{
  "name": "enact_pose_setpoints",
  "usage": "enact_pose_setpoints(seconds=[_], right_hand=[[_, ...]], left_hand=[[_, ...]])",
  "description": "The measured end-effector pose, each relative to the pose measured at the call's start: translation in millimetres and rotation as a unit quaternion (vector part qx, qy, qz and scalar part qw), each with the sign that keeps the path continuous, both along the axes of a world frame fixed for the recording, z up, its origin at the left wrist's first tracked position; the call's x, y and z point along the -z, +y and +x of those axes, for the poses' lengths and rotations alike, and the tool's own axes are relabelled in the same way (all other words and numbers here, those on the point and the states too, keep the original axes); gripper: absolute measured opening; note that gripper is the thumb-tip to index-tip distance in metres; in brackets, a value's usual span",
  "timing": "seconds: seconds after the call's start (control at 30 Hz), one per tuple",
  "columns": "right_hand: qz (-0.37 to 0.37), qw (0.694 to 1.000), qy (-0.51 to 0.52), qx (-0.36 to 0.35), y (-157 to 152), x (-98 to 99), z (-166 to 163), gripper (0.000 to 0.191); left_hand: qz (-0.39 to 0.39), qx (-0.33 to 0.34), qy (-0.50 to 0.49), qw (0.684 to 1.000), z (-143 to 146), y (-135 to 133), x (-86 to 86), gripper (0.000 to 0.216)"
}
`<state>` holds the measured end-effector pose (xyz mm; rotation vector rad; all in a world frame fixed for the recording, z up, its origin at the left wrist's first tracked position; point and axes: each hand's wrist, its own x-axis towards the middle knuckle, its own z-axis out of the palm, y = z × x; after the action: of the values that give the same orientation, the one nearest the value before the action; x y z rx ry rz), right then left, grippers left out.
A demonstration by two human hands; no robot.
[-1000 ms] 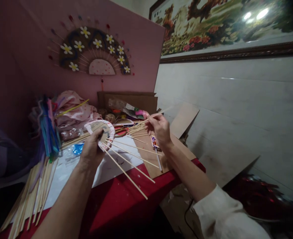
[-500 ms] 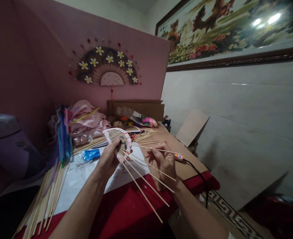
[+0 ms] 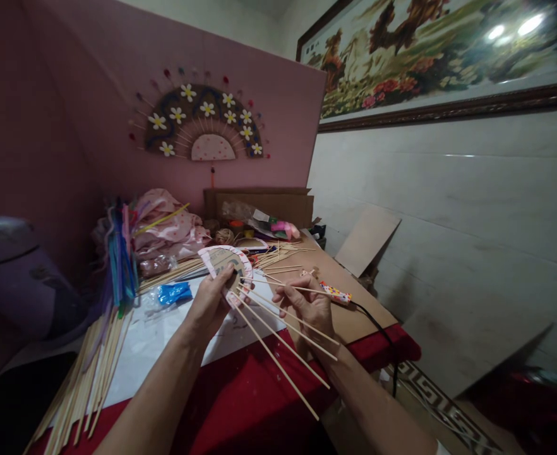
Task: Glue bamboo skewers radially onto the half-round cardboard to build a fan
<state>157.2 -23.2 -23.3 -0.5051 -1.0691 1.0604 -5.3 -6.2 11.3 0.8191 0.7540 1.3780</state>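
Left fingers (image 3: 223,275) — partly hidden behind — pinch half-round cardboard (image 3: 218,258); right fingers (image 3: 293,294) pinch a thin stick (image 3: 266,282)

The right hand (image 3: 309,306) has come lower and closer to the cardboard half-disc (image 3: 220,260), on its right. The thin wooden stick (image 3: 265,282) in its fingers (image 3: 292,296), earlier well clear of the half-disc, now crosses its trimmed edge, the tip apparently touching the cardboard.
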Motion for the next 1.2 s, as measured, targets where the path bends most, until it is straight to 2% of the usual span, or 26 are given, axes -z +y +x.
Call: enact_pose_setpoints(seconds=[0.2, 0.8, 1.0, 1.2], right_hand=[[0.006, 1.000, -0.010, -0.007, 1.1, 3.5, 2.4, 0.010], [-0.040, 0.999, -0.004, -0.005, 2.9, 2.2, 2.6, 0.017], [-0.019, 1.000, -0.012, 0.001, 1.2, 0.9, 2.9, 0.015], [-0.023, 0.999, -0.024, 0.004, 2.1, 2.8, 3.8, 0.015]], left_hand=[[0.010, -0.001, -0.006, 1.000, -0.1, 0.0, -0.2, 0.015], [0.009, -0.002, 0.000, 1.000, 0.8, -0.6, 2.9, 0.020], [0.026, 0.014, 0.008, 1.000, 0.5, -1.1, 3.5, 0.018], [0.011, -0.002, 0.005, 1.000, 3.1, -3.4, 1.3, 0.019]])
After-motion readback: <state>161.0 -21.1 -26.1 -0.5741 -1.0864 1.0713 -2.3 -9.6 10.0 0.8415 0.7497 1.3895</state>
